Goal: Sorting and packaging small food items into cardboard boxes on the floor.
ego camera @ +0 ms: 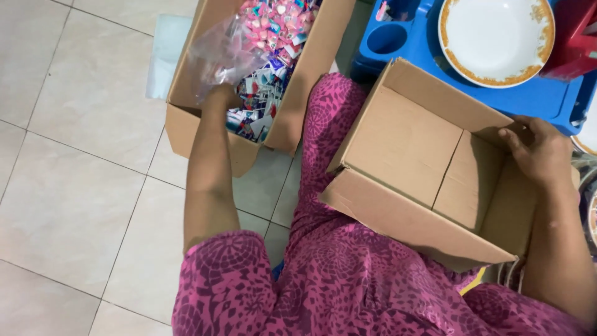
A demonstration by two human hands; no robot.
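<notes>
An empty open cardboard box [404, 143] rests tilted on my lap. My right hand [538, 149] grips its far right wall. My left hand [219, 93] reaches into a second cardboard box [186, 124] on the floor and holds a clear plastic bag [217, 50]; the fingers are hidden by the bag. That box is filled with several small pink, white and blue sachets [273, 37].
A blue plastic tray [410, 37] at the top right carries a white plate with an orange-brown rim [494, 37]. A red object [575, 43] sits at the far right. A pale cloth [163, 50] lies on the tiled floor [74, 155] beside the sachet box.
</notes>
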